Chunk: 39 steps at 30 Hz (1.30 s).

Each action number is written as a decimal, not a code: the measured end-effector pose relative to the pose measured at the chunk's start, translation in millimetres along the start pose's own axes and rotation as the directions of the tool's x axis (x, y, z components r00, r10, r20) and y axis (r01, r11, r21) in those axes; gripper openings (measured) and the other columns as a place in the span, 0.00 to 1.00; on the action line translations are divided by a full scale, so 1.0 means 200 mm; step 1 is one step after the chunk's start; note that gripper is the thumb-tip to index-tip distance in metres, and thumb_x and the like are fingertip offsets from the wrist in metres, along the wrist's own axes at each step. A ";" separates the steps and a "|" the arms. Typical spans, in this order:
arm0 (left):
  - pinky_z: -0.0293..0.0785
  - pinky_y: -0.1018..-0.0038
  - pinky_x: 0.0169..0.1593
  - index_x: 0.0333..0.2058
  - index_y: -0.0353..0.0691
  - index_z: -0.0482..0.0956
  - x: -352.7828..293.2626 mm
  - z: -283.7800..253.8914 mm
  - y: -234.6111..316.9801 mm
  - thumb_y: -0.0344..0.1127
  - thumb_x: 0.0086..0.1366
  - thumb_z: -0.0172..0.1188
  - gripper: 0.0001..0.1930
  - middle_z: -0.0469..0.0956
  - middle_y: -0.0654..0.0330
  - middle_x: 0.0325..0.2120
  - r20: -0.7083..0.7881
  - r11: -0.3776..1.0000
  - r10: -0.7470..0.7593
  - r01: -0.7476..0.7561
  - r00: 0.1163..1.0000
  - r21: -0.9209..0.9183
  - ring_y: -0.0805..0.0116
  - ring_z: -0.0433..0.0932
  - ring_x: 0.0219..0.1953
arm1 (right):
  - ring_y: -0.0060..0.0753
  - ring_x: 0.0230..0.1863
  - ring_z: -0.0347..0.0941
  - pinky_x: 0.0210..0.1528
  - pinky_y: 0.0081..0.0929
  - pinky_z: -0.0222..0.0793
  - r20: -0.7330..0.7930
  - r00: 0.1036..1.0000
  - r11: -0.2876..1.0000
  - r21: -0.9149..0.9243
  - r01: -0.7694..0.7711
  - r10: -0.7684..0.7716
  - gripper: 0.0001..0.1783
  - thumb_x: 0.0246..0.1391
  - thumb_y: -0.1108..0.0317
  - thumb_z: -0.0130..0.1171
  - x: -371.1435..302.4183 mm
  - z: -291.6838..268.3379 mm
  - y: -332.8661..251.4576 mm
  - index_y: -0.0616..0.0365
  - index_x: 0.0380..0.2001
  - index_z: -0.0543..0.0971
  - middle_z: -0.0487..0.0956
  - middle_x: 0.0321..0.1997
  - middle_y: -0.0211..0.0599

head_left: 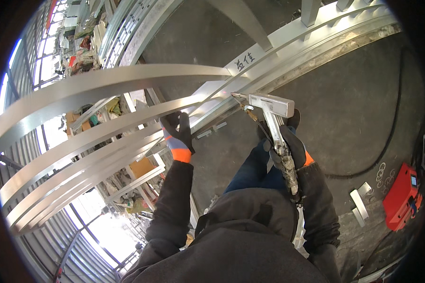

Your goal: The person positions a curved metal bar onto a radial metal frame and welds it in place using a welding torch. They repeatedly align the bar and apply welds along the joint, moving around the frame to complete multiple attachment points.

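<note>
My right hand (293, 145), in a dark glove with an orange cuff, is wrapped round the grip of a handheld welding gun (272, 104). The gun's nozzle (239, 95) points left, close to where a flat silver metal bar (141, 114) meets a long metal rail (212, 87). A small glow shows near the nozzle tip. At the left, my gloved left hand (178, 134) is closed on the lower edge of that bar; some fingertips are hidden behind it. Another metal bar (113, 80) runs above it, and several more lie below.
Dark writing marks the rail, which continues to the upper right with more crossbars (311, 12). A black cable (395, 127) curves over the floor at right. Metal offcuts (359, 205) lie near a red machine (401, 198). Stacked metal profiles (130, 35) stand at upper left.
</note>
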<state>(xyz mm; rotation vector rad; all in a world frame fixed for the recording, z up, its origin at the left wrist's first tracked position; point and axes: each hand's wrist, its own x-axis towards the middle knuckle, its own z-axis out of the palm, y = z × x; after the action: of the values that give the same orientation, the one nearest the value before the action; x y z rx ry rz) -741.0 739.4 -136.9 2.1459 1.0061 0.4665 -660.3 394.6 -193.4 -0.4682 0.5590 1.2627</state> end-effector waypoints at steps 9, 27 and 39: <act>0.78 0.69 0.47 0.47 0.35 0.85 0.20 -0.15 0.10 0.40 0.68 0.70 0.16 0.88 0.57 0.37 0.303 0.985 0.126 -0.155 0.945 0.075 0.68 0.84 0.41 | 0.25 0.17 0.69 0.15 0.22 0.66 0.052 0.991 0.991 -0.059 0.124 -0.121 0.28 0.73 0.41 0.47 0.14 0.18 0.10 0.54 0.55 0.74 0.79 0.34 0.41; 0.78 0.70 0.47 0.46 0.35 0.86 0.21 -0.14 0.09 0.36 0.66 0.73 0.14 0.87 0.58 0.37 0.300 0.987 0.157 -0.155 0.941 -0.029 0.69 0.83 0.41 | 0.27 0.17 0.71 0.17 0.26 0.66 -0.044 0.999 0.991 -0.137 -0.010 0.004 0.27 0.69 0.37 0.53 0.17 0.23 0.10 0.52 0.47 0.77 0.78 0.27 0.34; 0.79 0.67 0.45 0.44 0.37 0.88 0.22 -0.12 0.07 0.38 0.64 0.73 0.13 0.88 0.57 0.35 0.272 0.986 0.155 -0.167 0.950 0.021 0.65 0.85 0.39 | 0.28 0.17 0.72 0.16 0.26 0.68 0.048 0.998 0.996 -0.077 0.050 -0.046 0.29 0.68 0.36 0.52 0.17 0.24 0.09 0.52 0.51 0.75 0.79 0.31 0.36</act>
<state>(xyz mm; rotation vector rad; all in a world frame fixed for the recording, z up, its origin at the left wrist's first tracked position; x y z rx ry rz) -719.7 778.0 -108.3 2.2670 0.6984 0.2205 -663.8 454.6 -177.4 -0.5143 0.4583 1.2495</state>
